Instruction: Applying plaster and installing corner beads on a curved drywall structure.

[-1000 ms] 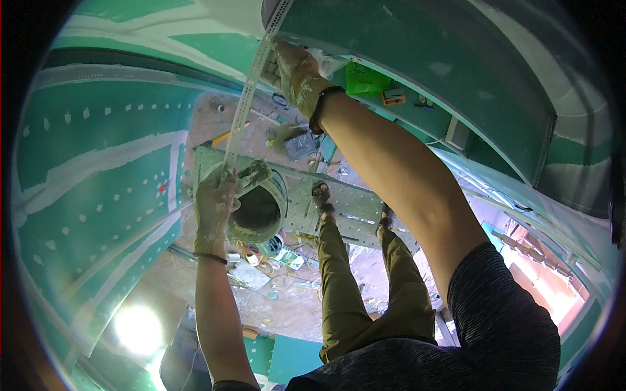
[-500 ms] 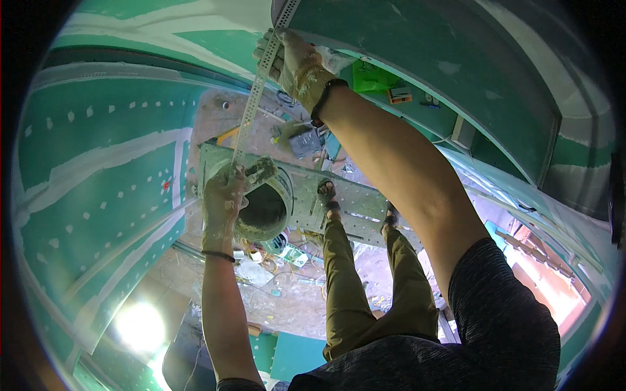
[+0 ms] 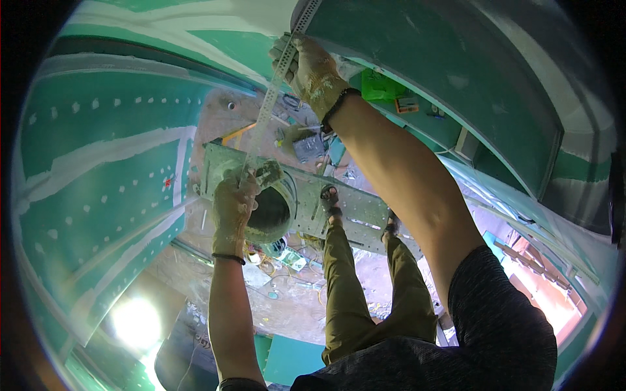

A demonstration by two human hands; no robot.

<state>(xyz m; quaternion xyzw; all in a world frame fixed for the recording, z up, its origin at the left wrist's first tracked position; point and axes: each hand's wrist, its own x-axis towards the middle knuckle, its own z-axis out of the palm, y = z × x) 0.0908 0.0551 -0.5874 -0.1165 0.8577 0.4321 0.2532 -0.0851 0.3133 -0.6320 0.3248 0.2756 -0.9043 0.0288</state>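
Observation:
A long, pale perforated corner bead [image 3: 267, 107] slants across the upper middle, from the curved green board edge down to the left. My right hand [image 3: 314, 72], dusted with white plaster, is closed around its upper part near that edge. Lower down, my left hand [image 3: 235, 199] is closed on the bead's lower end, its fingertips partly hidden. Just beside the left fingers is a lump-like, plaster-caked thing [image 3: 268, 174]; whether the hand touches it I cannot tell. Below it, a round bucket [image 3: 287, 225] with a dark inside stands on the platform, partly covered by my left hand.
My feet stand on a perforated, plaster-spattered platform [image 3: 362, 218] above a littered floor [image 3: 287, 306]. Green boards with white joint strips [image 3: 98, 156] rise at left. At upper right is a recess [image 3: 430, 127] holding a bright green bag [image 3: 380, 86]. A lamp [image 3: 135, 322] glows at lower left.
Both hands and the corner bead have shifted a little to the right and slightly down in the picture. Both hands keep their hold on it.

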